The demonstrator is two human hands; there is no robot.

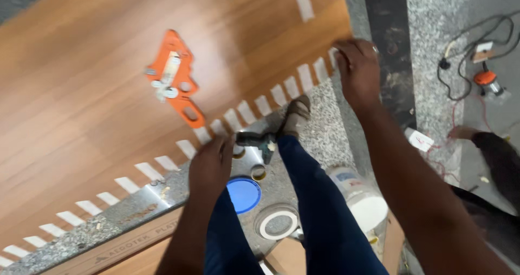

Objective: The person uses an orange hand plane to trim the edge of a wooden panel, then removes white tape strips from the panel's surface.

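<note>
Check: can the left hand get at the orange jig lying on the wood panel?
Probably yes. The left hand rests on the taped panel edge, and only bare wood panel lies between it and the orange jig.

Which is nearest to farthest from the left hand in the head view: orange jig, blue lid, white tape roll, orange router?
From the left hand at the board's edge:
1. Blue lid, on the floor just right of it.
2. Orange jig, on the wooden board, up-left.
3. White tape roll, on the floor, lower right; close to the jig's rank.
4. Orange router, far right.

Two hands (pixel 210 165), one orange jig (pixel 174 79), one blue lid (pixel 243 194), one tape roll (pixel 277 224).
</note>
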